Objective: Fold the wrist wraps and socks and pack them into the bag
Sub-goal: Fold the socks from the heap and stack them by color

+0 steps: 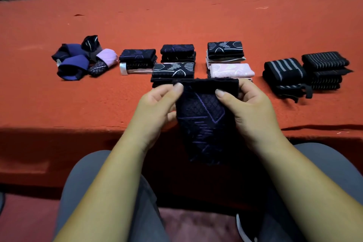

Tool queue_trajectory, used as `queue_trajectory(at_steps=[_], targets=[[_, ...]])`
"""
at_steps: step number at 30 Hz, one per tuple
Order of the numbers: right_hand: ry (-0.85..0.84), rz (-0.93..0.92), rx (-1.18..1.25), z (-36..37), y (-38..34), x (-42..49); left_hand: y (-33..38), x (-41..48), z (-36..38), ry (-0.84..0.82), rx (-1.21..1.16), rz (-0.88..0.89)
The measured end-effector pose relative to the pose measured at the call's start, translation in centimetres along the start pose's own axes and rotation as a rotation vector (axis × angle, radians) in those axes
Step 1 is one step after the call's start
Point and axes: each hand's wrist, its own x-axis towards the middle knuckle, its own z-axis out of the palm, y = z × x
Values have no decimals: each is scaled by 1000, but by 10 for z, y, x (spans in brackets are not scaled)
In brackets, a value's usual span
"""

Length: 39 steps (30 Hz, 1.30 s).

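The black knitted sock with purple line pattern point(202, 124) hangs over the near edge of the red cloth-covered table point(98, 104). Its lower end goes into dark shadow and is hard to make out. The left hand point(157, 108) and the right hand point(249, 108) each pinch its cuff, thumb in front, with most fingers hidden behind the fabric. The cuff hides the near edge of a folded black sock with white pattern point(173, 69). Folded black wrist wraps with grey stripes point(284, 70) lie at the right. A white tag point(123, 68) sticks out of a folded stack of dark socks point(137, 59); any writing on it is too small to read.
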Motion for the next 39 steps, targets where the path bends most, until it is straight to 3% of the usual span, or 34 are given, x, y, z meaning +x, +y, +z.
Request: queue_trajectory(at_steps=[4, 6, 9, 12, 16, 21, 31, 39], targets=[[11, -4, -77, -6, 2, 6, -13, 5, -4, -78, 137, -70], [-81, 42, -88, -13, 0, 10, -15, 10, -1, -47, 112, -54], [-234, 115, -373, -23, 2, 16, -16, 20, -1, 44, 59, -34], [-211, 154, -476, -32, 12, 23, -21, 27, -3, 113, 31, -20], [-211, 179, -449, -29, 12, 25, -22, 33, -4, 127, -7, -19], [-183, 258, -295, -29, 17, 28, -21, 34, -14, -42, 28, -111], [-217, 241, -248, -32, 13, 29, -28, 36, -20, 5, -1, -127], [-168, 353, -167, -29, 7, 28, -25, 32, -19, 20, 26, -169]])
